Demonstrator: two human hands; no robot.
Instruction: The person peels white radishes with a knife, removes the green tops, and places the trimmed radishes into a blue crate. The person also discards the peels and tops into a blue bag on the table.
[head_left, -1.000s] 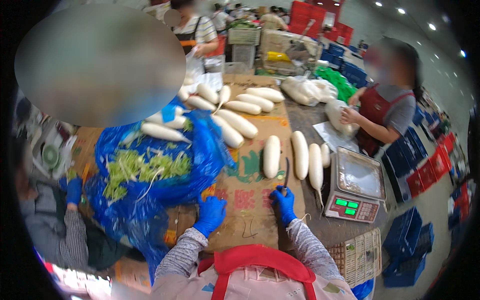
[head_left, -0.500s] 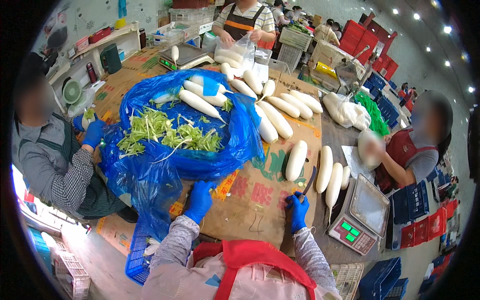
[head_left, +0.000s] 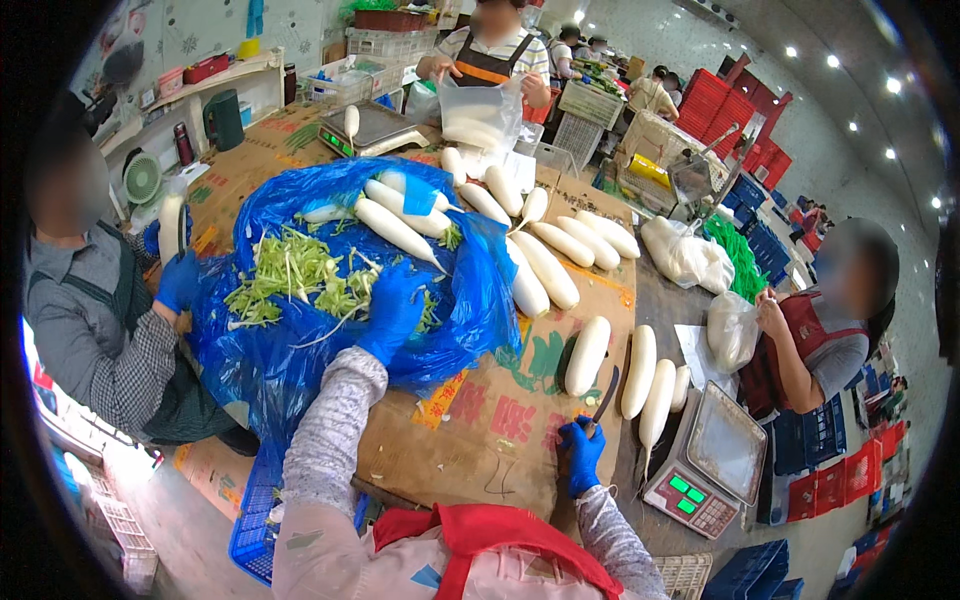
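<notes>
My left hand [head_left: 392, 308], in a blue glove, reaches over the edge of a blue plastic sheet [head_left: 455, 345], beside cut green radish tops [head_left: 285, 272]. Its fingers look spread, and nothing shows in them. White radishes [head_left: 395, 232] lie on the sheet just beyond that hand. On the right, above the cardboard, my gloved right hand [head_left: 582, 458] is closed round the handle of a knife [head_left: 606, 395]. The knife's dark, curved blade points away from me. Beyond its tip lies a single white radish [head_left: 587, 356], with several more radishes [head_left: 640, 372] to the right.
Cardboard [head_left: 500, 440] covers the table. A scale [head_left: 708, 460] stands at its right edge, another scale [head_left: 370, 125] at the far side. Co-workers stand left, right and opposite; the left one holds a radish [head_left: 171, 225]. A blue basket [head_left: 252, 530] sits below the table's near left edge.
My left hand has moved forward from the cardboard to over the greens. My right hand, still holding the knife, has shifted slightly toward me. The person opposite has raised the bag of radishes.
</notes>
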